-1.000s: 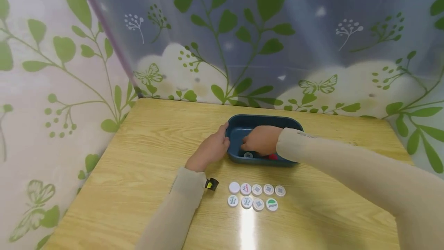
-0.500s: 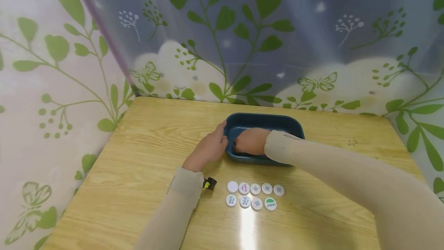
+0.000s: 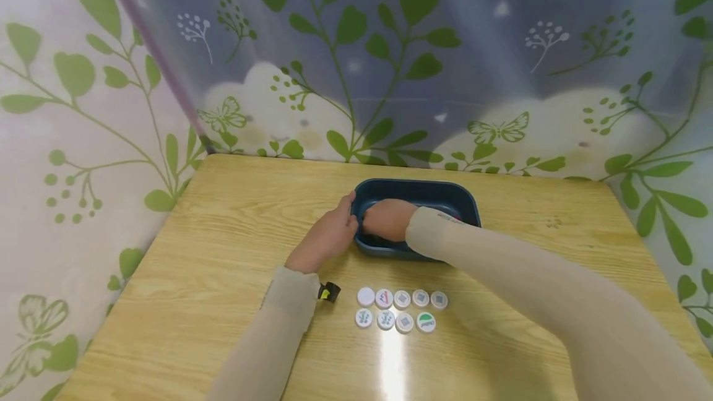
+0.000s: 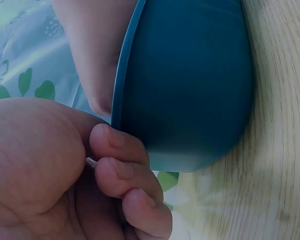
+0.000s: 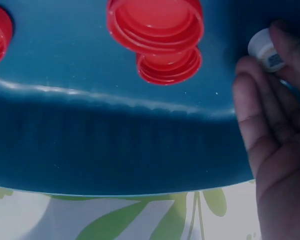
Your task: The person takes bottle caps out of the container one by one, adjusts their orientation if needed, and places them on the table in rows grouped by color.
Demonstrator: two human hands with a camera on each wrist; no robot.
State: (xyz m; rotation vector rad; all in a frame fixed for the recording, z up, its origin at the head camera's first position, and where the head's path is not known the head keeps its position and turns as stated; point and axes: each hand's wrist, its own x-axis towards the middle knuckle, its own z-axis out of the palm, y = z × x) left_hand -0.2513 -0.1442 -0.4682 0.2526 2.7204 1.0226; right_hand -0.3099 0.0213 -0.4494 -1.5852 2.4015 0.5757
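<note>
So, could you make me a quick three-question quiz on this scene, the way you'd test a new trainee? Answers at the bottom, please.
1. Count: how many white caps lie on the table, outside the tub?
2. True or false: the tub that the left hand touches has red caps inside it.
3. Fill the gap: the right hand pinches a ____ cap.

Key:
1. Nine, in a row of five and a row of four.
2. True.
3. White.

1. Screened-off indoor spot; whether home or workplace, cannot tell.
2. Wood-grain table (image 3: pixel 223 234) at six o'clock.
3. Blue-grey leaf-printed sheet (image 3: pixel 345 73), creased, at twelve.
4. Pale leaf-printed sheet (image 3: pixel 33 147) at nine.
</note>
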